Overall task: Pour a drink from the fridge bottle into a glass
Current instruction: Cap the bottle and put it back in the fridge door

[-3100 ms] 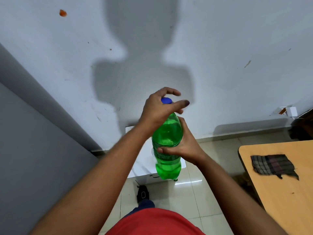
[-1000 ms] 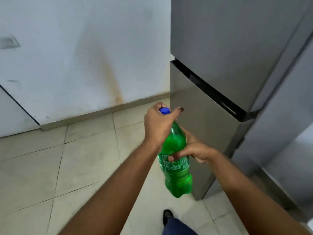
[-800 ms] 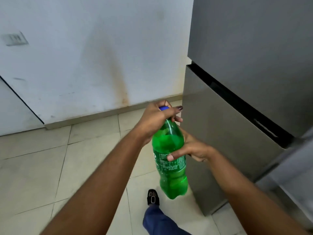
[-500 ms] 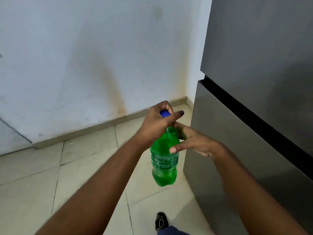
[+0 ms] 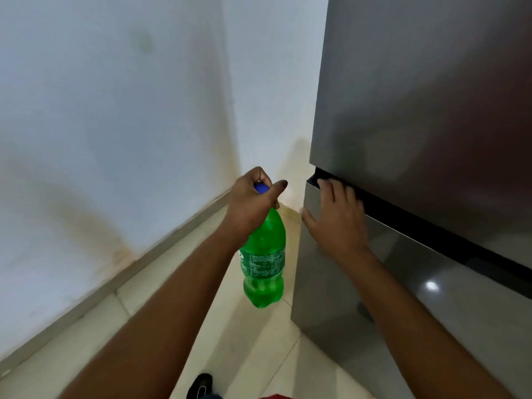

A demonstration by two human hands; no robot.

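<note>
Left hand (image 5: 253, 203) clamped round neck and blue cap (image 5: 261, 188) of green bottle (image 5: 263, 260), hanging upright above floor beside fridge (image 5: 417, 110). Right hand (image 5: 336, 217) spread flat, empty, fingertips in door gap.

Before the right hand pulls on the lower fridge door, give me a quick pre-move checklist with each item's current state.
1. Left hand grips the bottle at its neck: ok.
2. Blue cap on the bottle: ok.
3. Right hand with fingers at the dark handle slot above the lower fridge door: ok.
4. Fingers hooked firmly in the slot: cannot tell.
5. Bottle clear of the door's left edge: ok, but it hangs close beside it.
6. Glass in view: not ok.
</note>
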